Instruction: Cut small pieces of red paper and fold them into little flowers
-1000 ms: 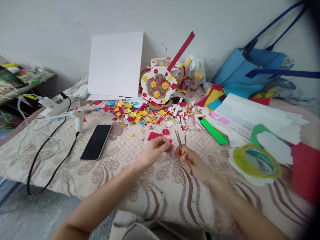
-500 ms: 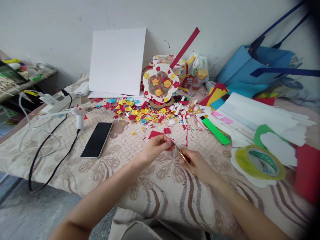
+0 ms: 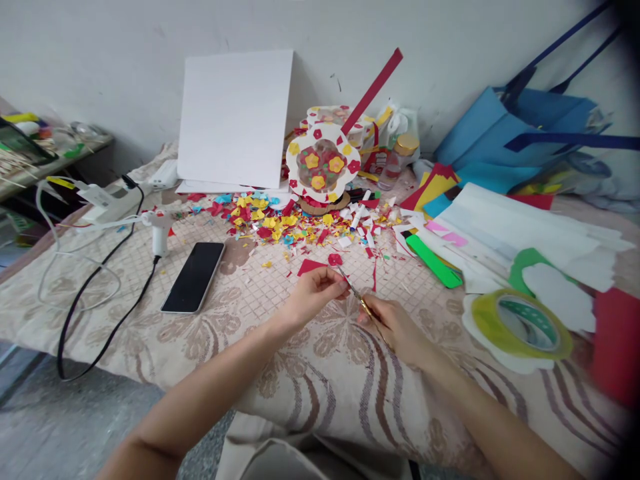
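My left hand (image 3: 320, 293) is closed in a pinch, with a small piece of red paper at its fingertips, mostly hidden. In my right hand (image 3: 395, 327) is a slim pair of scissors (image 3: 369, 311) with gold handles, its silver blades pointing up and left, close to the left fingertips. Just beyond the left hand lie a red paper scrap (image 3: 309, 267) and a little red paper flower (image 3: 335, 260). Farther back stands a white flower-shaped lantern (image 3: 320, 163) decorated with red and yellow paper flowers, a red strip (image 3: 374, 90) rising from it.
Cut paper bits (image 3: 270, 223) lie scattered in front of the lantern. A phone (image 3: 193, 277), a white glue gun (image 3: 160, 233) and cables are at left. To the right are a tape roll (image 3: 483, 323), a green cutter (image 3: 435, 261), paper sheets (image 3: 520, 227) and a blue bag (image 3: 480, 127).
The scissors' blades show slightly more beyond my left fingertips. Both hands stay nearly in place, and the view has shifted a little.
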{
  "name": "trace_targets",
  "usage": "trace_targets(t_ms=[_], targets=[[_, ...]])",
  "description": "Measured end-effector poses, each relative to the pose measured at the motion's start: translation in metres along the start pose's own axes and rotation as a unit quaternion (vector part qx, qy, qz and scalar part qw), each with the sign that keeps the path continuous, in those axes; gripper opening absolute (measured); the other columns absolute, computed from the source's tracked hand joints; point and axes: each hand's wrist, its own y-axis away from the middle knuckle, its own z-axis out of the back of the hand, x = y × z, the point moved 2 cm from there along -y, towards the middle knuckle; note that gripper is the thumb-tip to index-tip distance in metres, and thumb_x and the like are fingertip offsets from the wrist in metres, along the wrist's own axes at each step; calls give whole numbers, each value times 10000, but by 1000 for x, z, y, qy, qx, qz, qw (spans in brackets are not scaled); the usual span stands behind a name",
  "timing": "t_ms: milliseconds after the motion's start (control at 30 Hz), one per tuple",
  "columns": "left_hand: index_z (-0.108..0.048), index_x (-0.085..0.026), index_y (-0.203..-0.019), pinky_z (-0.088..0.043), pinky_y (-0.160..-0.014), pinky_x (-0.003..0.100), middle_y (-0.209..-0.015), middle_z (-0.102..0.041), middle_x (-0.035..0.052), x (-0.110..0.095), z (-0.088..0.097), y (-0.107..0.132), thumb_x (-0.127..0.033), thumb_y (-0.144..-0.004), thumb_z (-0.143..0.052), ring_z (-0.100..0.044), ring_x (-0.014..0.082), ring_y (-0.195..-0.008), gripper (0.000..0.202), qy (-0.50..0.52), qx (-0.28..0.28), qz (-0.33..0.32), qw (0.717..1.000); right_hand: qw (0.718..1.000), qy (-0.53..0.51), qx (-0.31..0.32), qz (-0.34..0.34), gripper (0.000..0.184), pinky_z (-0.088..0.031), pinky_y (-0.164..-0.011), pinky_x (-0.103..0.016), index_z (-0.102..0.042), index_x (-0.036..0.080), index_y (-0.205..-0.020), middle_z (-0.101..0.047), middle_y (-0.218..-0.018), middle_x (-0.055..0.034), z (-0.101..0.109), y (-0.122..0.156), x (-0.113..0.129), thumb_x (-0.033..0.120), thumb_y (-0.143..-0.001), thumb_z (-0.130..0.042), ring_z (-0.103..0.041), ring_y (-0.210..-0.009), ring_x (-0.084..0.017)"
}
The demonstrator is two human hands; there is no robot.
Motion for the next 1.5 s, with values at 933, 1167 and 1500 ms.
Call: trace_targets(t_ms=[933, 1167, 1500], targets=[[-607, -120, -780, -485, -755, 287, -832, -675, 81, -1, 21, -8, -310, -766, -652, -635, 149, -772, 196, -48, 118, 26, 991, 999, -6, 16, -36, 388, -283, -524, -273, -393, 211, -665, -467, -563, 4, -1, 4, 5, 520, -897, -365, -440, -531, -155], [-599, -114, -752, -481, -718, 262, -788, -679, 60, -4, 18, -6, -296, -745, -679, -637, 132, -729, 199, -23, 120, 40, 992, 993, -91, 78, -4, 456, -261, -517, -256, -372, 196, -694, -374, -616, 31, 7, 6, 6, 606, -884, -305, -326, -559, -121], [-582, -113, -737, -475, -698, 246, -749, -675, 52, 2, 15, -7, -287, -732, -692, -633, 117, -697, 206, -3, 96, 54, 994, 998, -18, 68, 2, 382, -235, -512, -247, -379, 193, -668, -376, -584, 39, 4, 4, -4, 494, -905, -379, -326, -535, -112]])
